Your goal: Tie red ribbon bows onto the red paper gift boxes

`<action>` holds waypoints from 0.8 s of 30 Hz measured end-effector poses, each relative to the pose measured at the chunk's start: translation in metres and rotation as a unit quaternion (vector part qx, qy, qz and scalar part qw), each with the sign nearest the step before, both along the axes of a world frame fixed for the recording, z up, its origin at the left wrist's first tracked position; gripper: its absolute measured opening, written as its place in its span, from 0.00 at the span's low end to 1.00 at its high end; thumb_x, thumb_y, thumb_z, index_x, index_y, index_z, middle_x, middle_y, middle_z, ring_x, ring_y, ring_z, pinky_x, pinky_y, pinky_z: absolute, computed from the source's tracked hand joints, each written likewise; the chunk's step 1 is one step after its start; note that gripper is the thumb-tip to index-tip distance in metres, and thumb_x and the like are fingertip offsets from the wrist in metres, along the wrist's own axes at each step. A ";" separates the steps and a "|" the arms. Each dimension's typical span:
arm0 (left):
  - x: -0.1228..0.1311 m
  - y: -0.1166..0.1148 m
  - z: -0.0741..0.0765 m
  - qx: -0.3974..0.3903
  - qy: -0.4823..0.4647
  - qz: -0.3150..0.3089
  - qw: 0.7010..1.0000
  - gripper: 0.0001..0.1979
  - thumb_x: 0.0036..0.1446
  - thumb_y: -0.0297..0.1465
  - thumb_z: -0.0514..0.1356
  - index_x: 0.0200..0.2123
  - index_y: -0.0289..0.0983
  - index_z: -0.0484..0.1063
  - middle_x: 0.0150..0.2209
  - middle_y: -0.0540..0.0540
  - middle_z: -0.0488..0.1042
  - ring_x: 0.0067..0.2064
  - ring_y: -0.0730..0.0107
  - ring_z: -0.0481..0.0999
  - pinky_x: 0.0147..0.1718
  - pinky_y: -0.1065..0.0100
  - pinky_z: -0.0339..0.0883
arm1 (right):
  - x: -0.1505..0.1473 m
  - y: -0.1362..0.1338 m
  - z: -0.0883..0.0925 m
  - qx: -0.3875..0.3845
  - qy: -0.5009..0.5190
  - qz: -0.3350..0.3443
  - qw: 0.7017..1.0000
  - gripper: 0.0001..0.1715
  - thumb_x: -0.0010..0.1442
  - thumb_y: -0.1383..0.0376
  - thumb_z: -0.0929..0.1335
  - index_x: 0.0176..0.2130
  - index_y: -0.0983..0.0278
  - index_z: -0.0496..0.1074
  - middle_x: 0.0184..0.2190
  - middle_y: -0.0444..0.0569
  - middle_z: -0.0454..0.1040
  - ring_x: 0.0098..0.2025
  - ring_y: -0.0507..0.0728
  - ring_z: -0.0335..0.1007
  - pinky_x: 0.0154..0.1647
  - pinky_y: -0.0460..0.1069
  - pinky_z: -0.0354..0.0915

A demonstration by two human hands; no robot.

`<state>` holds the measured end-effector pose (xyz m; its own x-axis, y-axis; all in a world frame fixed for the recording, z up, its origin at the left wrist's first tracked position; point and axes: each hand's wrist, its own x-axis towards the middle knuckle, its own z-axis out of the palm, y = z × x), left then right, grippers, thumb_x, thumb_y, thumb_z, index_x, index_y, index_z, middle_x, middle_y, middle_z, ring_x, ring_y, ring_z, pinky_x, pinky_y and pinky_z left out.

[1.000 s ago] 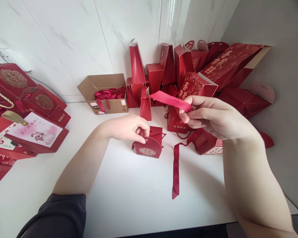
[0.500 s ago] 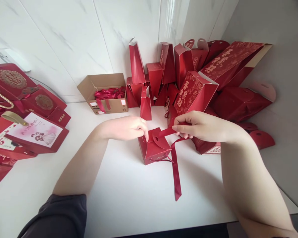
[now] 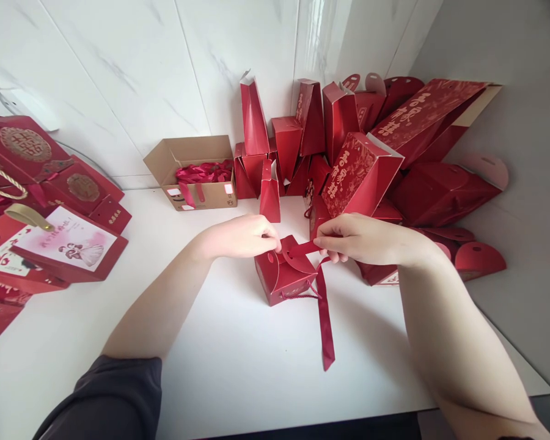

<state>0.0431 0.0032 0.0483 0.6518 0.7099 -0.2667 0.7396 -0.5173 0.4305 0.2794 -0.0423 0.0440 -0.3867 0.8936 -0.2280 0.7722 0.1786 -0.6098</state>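
Note:
A small red gift box with rounded top flaps and a twisted cord handle stands on the white table. A red ribbon runs from the hole in its top flap to my right hand, pinched between thumb and fingertips. The ribbon's long tail hangs beside the box and lies on the table. My left hand is at the top flaps, with fingers closed at the flap edge near the hole. What those fingertips grip is hidden.
A cardboard box of ribbons stands at the back. Several red gift boxes crowd the back right against the wall. At the left are more decorated red boxes and bags. The white tabletop reaches toward me.
My left hand has moved right along the flaps toward the hole, its fingers closing there. My right hand has shifted slightly left, still pinching the ribbon.

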 end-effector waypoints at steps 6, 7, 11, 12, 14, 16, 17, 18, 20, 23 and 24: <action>-0.003 0.001 0.005 -0.041 -0.043 -0.061 0.996 0.21 0.59 0.33 0.53 0.55 0.49 0.71 0.36 0.51 0.74 0.36 0.71 0.72 0.36 0.70 0.62 | 0.005 0.003 -0.002 0.015 0.022 0.000 1.000 0.13 0.64 0.60 0.62 0.37 0.61 0.74 0.27 0.45 0.75 0.24 0.52 0.66 0.26 0.47 0.60; -0.002 0.000 0.005 -0.043 -0.039 -0.064 0.996 0.21 0.59 0.35 0.54 0.56 0.49 0.69 0.35 0.51 0.73 0.34 0.71 0.71 0.35 0.70 0.62 | 0.006 0.003 -0.003 0.037 0.031 -0.019 0.999 0.14 0.65 0.60 0.60 0.42 0.59 0.73 0.28 0.44 0.75 0.24 0.52 0.65 0.25 0.46 0.60; 0.002 -0.007 0.000 -0.014 0.010 -0.023 1.000 0.33 0.51 0.51 0.60 0.57 0.43 0.63 0.33 0.49 0.73 0.31 0.67 0.72 0.29 0.69 0.61 | -0.003 0.000 -0.003 0.145 0.009 -0.066 0.987 0.19 0.66 0.64 0.55 0.42 0.58 0.73 0.27 0.42 0.73 0.23 0.51 0.64 0.25 0.46 0.58; 0.003 -0.009 -0.002 0.006 0.029 -0.010 1.000 0.37 0.47 0.54 0.61 0.57 0.42 0.63 0.34 0.48 0.73 0.32 0.65 0.73 0.28 0.68 0.61 | -0.008 -0.002 -0.004 0.164 -0.016 -0.054 0.985 0.18 0.65 0.64 0.56 0.39 0.59 0.73 0.27 0.43 0.73 0.24 0.52 0.65 0.26 0.47 0.58; 0.006 -0.011 -0.008 0.049 0.073 0.008 0.996 0.40 0.43 0.57 0.62 0.55 0.41 0.63 0.38 0.46 0.75 0.35 0.60 0.75 0.29 0.67 0.62 | -0.021 -0.007 -0.007 0.192 -0.080 -0.027 0.978 0.16 0.65 0.58 0.60 0.35 0.62 0.73 0.29 0.46 0.75 0.28 0.54 0.69 0.28 0.48 0.59; 0.007 -0.012 -0.014 0.072 0.125 0.005 0.990 0.36 0.44 0.53 0.62 0.53 0.41 0.65 0.40 0.44 0.76 0.38 0.56 0.76 0.30 0.66 0.63 | -0.033 -0.012 -0.012 0.216 -0.140 -0.010 0.966 0.22 0.61 0.48 0.65 0.38 0.63 0.74 0.33 0.50 0.77 0.32 0.59 0.72 0.29 0.50 0.60; 0.007 -0.013 -0.016 0.073 0.147 -0.002 0.986 0.33 0.45 0.50 0.62 0.53 0.41 0.66 0.41 0.44 0.77 0.38 0.56 0.76 0.31 0.65 0.63 | -0.038 -0.014 -0.014 0.219 -0.162 0.000 0.962 0.25 0.59 0.45 0.65 0.39 0.64 0.74 0.35 0.51 0.78 0.34 0.60 0.73 0.30 0.50 0.61; 0.007 -0.013 -0.017 0.070 0.163 -0.009 0.984 0.30 0.46 0.46 0.62 0.52 0.41 0.66 0.41 0.44 0.77 0.38 0.56 0.77 0.31 0.65 0.63 | -0.042 -0.016 -0.016 0.217 -0.175 0.014 0.960 0.27 0.59 0.44 0.65 0.39 0.64 0.75 0.35 0.52 0.78 0.34 0.61 0.74 0.30 0.51 0.61; 0.007 -0.014 -0.016 0.059 0.175 -0.026 0.983 0.29 0.46 0.41 0.63 0.53 0.42 0.66 0.40 0.44 0.78 0.38 0.56 0.77 0.32 0.65 0.64 | -0.046 -0.019 -0.019 0.205 -0.182 0.043 0.961 0.30 0.60 0.42 0.64 0.39 0.65 0.75 0.35 0.53 0.78 0.35 0.62 0.75 0.31 0.51 0.62; 0.008 -0.016 -0.010 0.050 0.170 -0.039 0.983 0.31 0.44 0.38 0.64 0.54 0.42 0.66 0.39 0.45 0.78 0.39 0.56 0.77 0.33 0.65 0.65 | -0.049 -0.023 -0.017 0.192 -0.167 0.080 0.964 0.38 0.57 0.35 0.62 0.39 0.65 0.76 0.33 0.54 0.78 0.34 0.63 0.75 0.30 0.52 0.63; 0.008 -0.017 -0.009 0.049 0.170 -0.041 0.983 0.31 0.43 0.37 0.65 0.54 0.42 0.66 0.39 0.45 0.78 0.40 0.56 0.78 0.33 0.65 0.65 | -0.050 -0.026 -0.015 0.190 -0.165 0.088 0.964 0.40 0.55 0.33 0.62 0.38 0.65 0.76 0.33 0.54 0.77 0.33 0.63 0.74 0.30 0.52 0.63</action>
